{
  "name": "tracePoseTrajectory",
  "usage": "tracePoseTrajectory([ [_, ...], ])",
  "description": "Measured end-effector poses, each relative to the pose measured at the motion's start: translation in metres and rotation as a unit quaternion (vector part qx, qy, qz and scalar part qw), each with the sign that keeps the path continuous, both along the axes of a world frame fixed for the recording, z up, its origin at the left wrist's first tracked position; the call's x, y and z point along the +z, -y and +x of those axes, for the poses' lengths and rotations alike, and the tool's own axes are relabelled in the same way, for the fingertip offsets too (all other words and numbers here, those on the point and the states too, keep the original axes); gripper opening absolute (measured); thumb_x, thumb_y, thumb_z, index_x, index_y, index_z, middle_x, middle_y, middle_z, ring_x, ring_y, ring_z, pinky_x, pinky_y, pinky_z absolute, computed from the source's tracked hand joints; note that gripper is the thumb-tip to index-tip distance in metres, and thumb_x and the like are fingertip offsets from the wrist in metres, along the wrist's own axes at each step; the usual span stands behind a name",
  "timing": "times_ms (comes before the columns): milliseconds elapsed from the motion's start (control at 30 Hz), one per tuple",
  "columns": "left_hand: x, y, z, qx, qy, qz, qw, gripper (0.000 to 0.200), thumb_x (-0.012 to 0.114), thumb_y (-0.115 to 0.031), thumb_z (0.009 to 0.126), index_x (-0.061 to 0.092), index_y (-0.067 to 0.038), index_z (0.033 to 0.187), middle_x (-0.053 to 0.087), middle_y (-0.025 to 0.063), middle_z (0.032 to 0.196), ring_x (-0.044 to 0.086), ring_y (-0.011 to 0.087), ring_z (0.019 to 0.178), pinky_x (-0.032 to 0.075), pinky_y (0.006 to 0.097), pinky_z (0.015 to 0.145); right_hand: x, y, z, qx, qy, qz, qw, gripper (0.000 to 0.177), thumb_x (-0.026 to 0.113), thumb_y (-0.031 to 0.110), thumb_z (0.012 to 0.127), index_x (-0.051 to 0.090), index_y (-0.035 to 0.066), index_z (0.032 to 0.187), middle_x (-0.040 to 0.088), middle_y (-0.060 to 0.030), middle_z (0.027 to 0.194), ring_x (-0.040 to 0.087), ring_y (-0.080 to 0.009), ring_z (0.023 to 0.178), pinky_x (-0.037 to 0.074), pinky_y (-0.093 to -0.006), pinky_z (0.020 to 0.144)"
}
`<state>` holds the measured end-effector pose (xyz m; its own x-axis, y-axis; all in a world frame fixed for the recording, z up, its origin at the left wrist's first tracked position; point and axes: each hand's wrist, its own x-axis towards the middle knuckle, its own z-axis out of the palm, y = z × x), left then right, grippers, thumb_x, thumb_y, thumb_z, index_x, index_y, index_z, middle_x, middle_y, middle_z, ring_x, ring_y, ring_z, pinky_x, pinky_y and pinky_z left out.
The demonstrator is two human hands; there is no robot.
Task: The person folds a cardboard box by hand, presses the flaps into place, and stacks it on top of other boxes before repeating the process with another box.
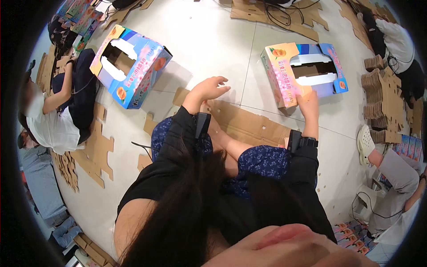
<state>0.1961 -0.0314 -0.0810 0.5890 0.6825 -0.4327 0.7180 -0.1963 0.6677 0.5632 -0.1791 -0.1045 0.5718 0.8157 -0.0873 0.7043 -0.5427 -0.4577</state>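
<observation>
In the head view, the right-hand carton (284, 71) is touched at its near lower edge by the right hand (308, 103), though whether it is gripped cannot be told. The left hand (212, 89) is held open, fingers spread, above bare floor tiles (242, 84) between the two cartons, well apart from the near edge of the left-hand carton (144, 73); flat cardboard (249, 124) is spread just below.

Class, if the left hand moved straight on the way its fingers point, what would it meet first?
Past bare floor, the left hand would probably meet the right-hand printed box, though height is unclear.
</observation>
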Motion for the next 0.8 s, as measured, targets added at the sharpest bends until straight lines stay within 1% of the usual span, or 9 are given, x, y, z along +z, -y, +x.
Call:
tracePoseTrajectory([
  [67, -0.036, -0.007, -0.008, -0.02, 0.029, 0.047, 0.998, 0.054, 0.056, -0.037, 0.088, 0.048, -0.006, 0.131, 0.057, 0.0168, 0.123, 0.065, 0.0254, 0.092, 0.046, 0.0296, 0.035, 0.022, -0.003, -0.002, 0.018, -0.057, -0.026, 0.998, 0.069, 0.071, 0.041, 0.074, 0.053, -0.002, 0.125, 0.045, -0.0246, 0.134, 0.052, -0.0361, 0.113, 0.042, -0.041, 0.095],
  [133, 0.013, 0.002, -0.001, 0.006, -0.009, -0.005, 1.0, 0.053, 0.056, -0.037, 0.088, 0.049, -0.005, 0.131, 0.057, 0.0175, 0.123, 0.063, 0.0267, 0.1, 0.052, 0.032, 0.049, 0.034, 0.003, -0.009, 0.055, -0.046, -0.018, 0.997, 0.063, 0.072, 0.042, 0.075, 0.058, 0.002, 0.121, 0.051, -0.0218, 0.129, 0.057, -0.0318, 0.104, 0.047, -0.0399, 0.086],
  [167, 0.029, 0.005, 0.002, 0.019, -0.028, -0.032, 0.999, 0.053, 0.056, -0.037, 0.088, 0.049, -0.005, 0.13, 0.056, 0.0178, 0.124, 0.061, 0.0274, 0.104, 0.055, 0.0332, 0.056, 0.034, 0.006, -0.011, 0.093, -0.115, -0.032, 0.988, 0.06, 0.073, 0.042, 0.075, 0.06, 0.004, 0.12, 0.055, -0.0192, 0.124, 0.059, -0.0287, 0.101, 0.048, -0.038, 0.083],
  [233, 0.018, 0.001, 0.001, 0.02, -0.017, -0.033, 0.999, 0.055, 0.056, -0.038, 0.089, 0.047, -0.006, 0.132, 0.055, 0.0188, 0.125, 0.058, 0.0288, 0.11, 0.053, 0.0352, 0.072, 0.038, 0.01, -0.017, 0.163, -0.251, -0.06, 0.952, 0.054, 0.074, 0.042, 0.076, 0.064, 0.007, 0.117, 0.063, -0.0138, 0.112, 0.061, -0.0227, 0.095, 0.049, -0.0341, 0.077],
  [333, 0.008, 0.002, 0.001, 0.056, 0.032, -0.001, 0.998, 0.061, 0.057, -0.039, 0.089, 0.041, -0.006, 0.137, 0.053, 0.0206, 0.128, 0.055, 0.0308, 0.115, 0.047, 0.0378, 0.09, 0.069, 0.011, -0.038, 0.188, -0.476, -0.182, 0.84, 0.051, 0.073, 0.043, 0.078, 0.064, 0.012, 0.118, 0.066, -0.008, 0.106, 0.063, -0.0168, 0.089, 0.05, -0.0299, 0.072],
  [367, 0.005, 0.003, 0.001, 0.075, 0.056, 0.015, 0.996, 0.063, 0.058, -0.04, 0.089, 0.039, -0.006, 0.139, 0.052, 0.0213, 0.129, 0.054, 0.0315, 0.116, 0.045, 0.0386, 0.095, 0.078, 0.009, -0.042, 0.165, -0.495, -0.187, 0.832, 0.049, 0.073, 0.04, 0.077, 0.064, 0.012, 0.117, 0.068, -0.0079, 0.101, 0.065, -0.0181, 0.084, 0.049, -0.0289, 0.072],
  [467, -0.004, 0.001, 0.001, 0.098, 0.104, 0.045, 0.989, 0.069, 0.06, -0.039, 0.088, 0.033, -0.006, 0.143, 0.049, 0.0232, 0.131, 0.053, 0.0327, 0.118, 0.045, 0.0384, 0.094, 0.046, 0.01, -0.021, 0.082, -0.119, -0.04, 0.989, 0.047, 0.072, 0.037, 0.076, 0.064, 0.011, 0.114, 0.066, -0.0108, 0.1, 0.064, -0.0208, 0.083, 0.049, -0.0314, 0.072],
  [667, 0.008, 0.005, -0.001, 0.063, 0.055, -0.006, 0.996, 0.069, 0.061, -0.04, 0.087, 0.036, -0.005, 0.141, 0.05, 0.023, 0.131, 0.053, 0.0325, 0.117, 0.045, 0.0374, 0.094, 0.036, 0.011, 0.009, -0.082, 0.076, 0.161, 0.981, 0.038, 0.067, 0.031, 0.077, 0.065, 0.008, 0.107, 0.06, -0.0146, 0.105, 0.061, -0.028, 0.095, 0.048, -0.0397, 0.082],
  [800, -0.001, 0.002, -0.002, 0.045, -0.001, -0.041, 0.998, 0.066, 0.06, -0.042, 0.087, 0.04, -0.005, 0.138, 0.052, 0.0216, 0.129, 0.051, 0.031, 0.12, 0.046, 0.0376, 0.093, 0.009, 0.021, 0.023, -0.134, 0.221, 0.033, 0.966, 0.061, 0.066, 0.044, 0.074, 0.055, 0.009, 0.122, 0.055, -0.0206, 0.122, 0.053, -0.0382, 0.113, 0.042, -0.0433, 0.097],
])
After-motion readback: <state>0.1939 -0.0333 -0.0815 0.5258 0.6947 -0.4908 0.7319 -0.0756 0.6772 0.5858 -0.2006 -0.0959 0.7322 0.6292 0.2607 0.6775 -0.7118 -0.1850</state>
